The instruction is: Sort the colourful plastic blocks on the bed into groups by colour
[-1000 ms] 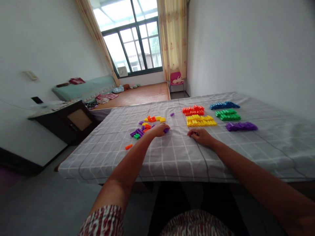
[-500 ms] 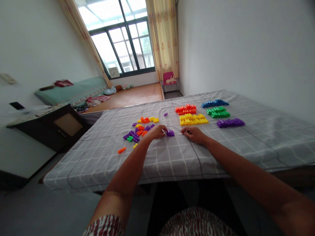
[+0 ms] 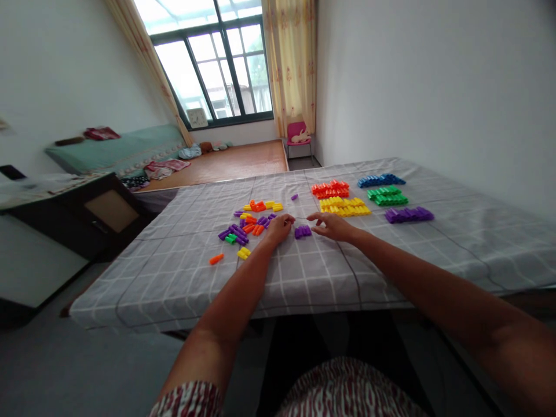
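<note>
A short row of purple pieces [image 3: 303, 231] lies on the grey checked cloth between my hands. My left hand [image 3: 280, 227] rests just left of it, fingers curled together; whether they hold anything is too small to make out. On the other side, my right hand [image 3: 330, 226] has its thumb and fingers apart, close to the row and holding nothing visible. Left of my left hand is a loose mix of purple, orange, yellow and green pieces [image 3: 238, 234]. One purple piece [image 3: 294, 197] lies alone beyond my hands.
Farther right lie grouped red-orange pieces [image 3: 330, 190], yellow pieces [image 3: 344, 207], blue pieces [image 3: 381, 180], green pieces [image 3: 387, 196] and purple pieces [image 3: 409, 215]. A lone orange piece [image 3: 216, 259] is near the front left. A dark cabinet [image 3: 93, 223] stands left of the table.
My right hand has moved left to the short purple row and its fingers have spread. My left hand has drawn slightly back from the row. The view has shifted slightly.
</note>
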`<control>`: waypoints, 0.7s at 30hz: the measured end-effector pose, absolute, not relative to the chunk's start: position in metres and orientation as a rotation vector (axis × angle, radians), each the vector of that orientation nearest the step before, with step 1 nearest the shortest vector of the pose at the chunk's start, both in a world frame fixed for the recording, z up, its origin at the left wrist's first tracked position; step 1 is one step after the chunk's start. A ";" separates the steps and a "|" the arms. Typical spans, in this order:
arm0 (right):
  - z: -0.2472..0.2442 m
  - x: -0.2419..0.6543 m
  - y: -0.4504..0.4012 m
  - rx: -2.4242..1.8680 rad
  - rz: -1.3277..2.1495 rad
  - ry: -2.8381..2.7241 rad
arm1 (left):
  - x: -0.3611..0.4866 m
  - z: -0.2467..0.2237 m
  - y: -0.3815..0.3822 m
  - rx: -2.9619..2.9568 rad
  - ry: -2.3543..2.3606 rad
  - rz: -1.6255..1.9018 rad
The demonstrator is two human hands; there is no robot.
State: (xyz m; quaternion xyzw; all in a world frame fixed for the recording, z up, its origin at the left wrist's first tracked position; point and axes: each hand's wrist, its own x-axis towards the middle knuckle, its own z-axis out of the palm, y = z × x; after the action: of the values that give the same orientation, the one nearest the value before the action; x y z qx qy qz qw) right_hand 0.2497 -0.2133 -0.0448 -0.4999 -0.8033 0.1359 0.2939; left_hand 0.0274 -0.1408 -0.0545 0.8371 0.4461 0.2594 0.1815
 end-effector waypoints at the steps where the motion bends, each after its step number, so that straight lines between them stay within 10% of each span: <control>1: -0.046 0.244 -0.211 -1.333 0.342 -2.157 | 0.028 -0.056 -0.141 2.365 1.272 0.746; 21: -0.045 0.220 -0.207 -1.458 0.165 -2.292 | 0.024 -0.052 -0.142 2.373 1.233 0.742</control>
State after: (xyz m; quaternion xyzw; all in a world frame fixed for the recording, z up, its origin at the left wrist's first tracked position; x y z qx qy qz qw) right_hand 0.2199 -0.2070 -0.0453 -0.5239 -0.8237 0.0592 0.2088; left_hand 0.0236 -0.1419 -0.0519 0.8407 0.4368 0.2629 0.1823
